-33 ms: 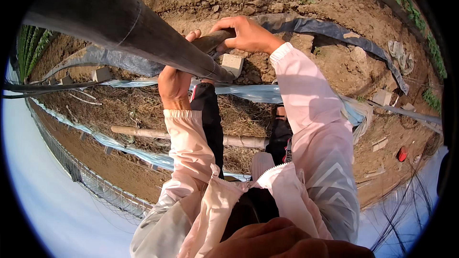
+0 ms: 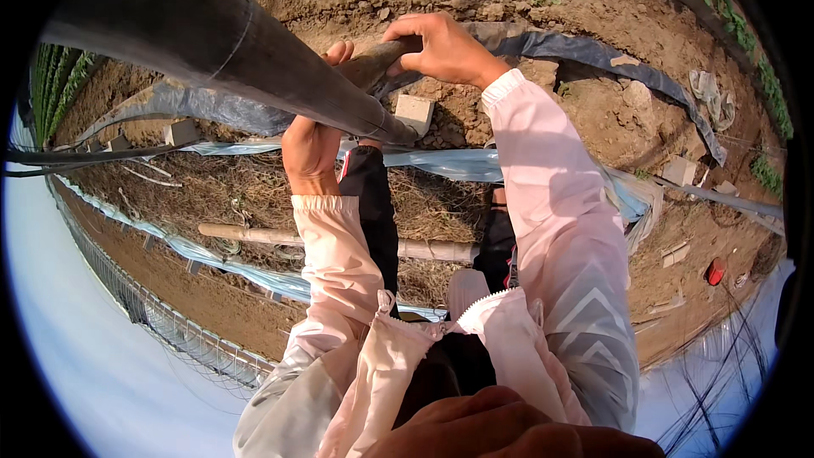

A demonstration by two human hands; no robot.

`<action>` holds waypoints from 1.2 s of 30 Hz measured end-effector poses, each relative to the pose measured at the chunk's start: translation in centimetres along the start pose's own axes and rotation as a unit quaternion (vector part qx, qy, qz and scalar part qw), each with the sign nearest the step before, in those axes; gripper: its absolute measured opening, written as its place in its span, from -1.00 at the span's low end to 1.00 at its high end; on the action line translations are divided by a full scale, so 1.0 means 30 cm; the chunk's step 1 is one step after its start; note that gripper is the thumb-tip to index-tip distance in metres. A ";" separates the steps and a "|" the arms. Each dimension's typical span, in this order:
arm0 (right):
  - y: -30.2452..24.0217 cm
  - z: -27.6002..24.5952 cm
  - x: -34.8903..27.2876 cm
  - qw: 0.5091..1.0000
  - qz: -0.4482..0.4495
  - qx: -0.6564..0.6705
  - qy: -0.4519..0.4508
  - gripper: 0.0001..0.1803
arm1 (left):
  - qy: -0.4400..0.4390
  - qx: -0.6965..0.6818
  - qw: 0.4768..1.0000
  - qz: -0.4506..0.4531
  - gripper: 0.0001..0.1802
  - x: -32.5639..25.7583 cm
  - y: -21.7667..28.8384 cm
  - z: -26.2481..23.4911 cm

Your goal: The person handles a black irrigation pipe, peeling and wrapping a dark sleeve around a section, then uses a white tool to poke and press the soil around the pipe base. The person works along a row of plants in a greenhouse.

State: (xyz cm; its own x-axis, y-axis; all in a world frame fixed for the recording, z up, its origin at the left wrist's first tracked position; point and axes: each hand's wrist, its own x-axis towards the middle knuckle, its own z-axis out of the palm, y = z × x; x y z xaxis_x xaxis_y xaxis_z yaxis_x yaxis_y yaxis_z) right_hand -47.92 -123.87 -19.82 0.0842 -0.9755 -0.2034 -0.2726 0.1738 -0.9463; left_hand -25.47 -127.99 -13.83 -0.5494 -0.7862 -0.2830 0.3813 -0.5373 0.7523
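Note:
A thick, dark bamboo pole (image 2: 246, 47) slants down from the upper left and ends near the middle. My left hand (image 2: 309, 154) wraps round it from beneath; its fingertips show beyond the far side, and the pole hides the rest. A shorter brown rod, probably wood or bamboo (image 2: 373, 66), sticks out from behind the pole towards the right. My right hand (image 2: 449, 49) is closed over this rod's free end, thumb below and fingers above. Just under the rod, a pale concrete block (image 2: 415, 112) stands beside the pole's lower end.
Dark plastic sheeting (image 2: 585, 53) lies along the soil ridge. Light blue plastic film (image 2: 449, 164) crosses in front of my legs. A bamboo pole (image 2: 424, 250) lies on dry straw (image 2: 246, 191). More blocks (image 2: 678, 170) stand at the right. Green plants (image 2: 59, 89) grow at the far left.
My right hand has shifted slightly up and to the right at the rod's end. My left hand and the thick pole have hardly moved.

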 end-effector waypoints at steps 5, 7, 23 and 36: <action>-0.084 0.080 -0.095 0.989 -0.084 -0.091 0.086 -0.94 | 0.010 0.027 0.999 -0.014 -0.33 0.007 0.041 0.012; -0.063 0.011 -0.086 0.967 -0.091 -0.133 0.196 -0.93 | 0.031 0.041 0.998 -0.025 -0.31 -0.004 0.032 0.040; 0.056 0.166 -0.098 0.967 -0.040 -0.170 0.187 0.14 | 0.057 0.076 0.995 0.003 -0.17 -0.006 0.009 0.050; -0.011 -0.114 -0.205 0.909 0.018 -0.149 0.388 -0.70 | 0.114 -0.091 0.978 -0.148 -0.52 -0.015 -0.090 -0.027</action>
State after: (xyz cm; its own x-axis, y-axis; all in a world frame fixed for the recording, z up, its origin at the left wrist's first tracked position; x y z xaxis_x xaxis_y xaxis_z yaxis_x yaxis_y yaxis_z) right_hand -51.64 -118.39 -17.41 -0.6001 -0.7915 0.1157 -0.5187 0.2749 -0.8096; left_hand -25.65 -126.43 -16.23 -0.4839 -0.6250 -0.6125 0.3691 -0.7804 0.5047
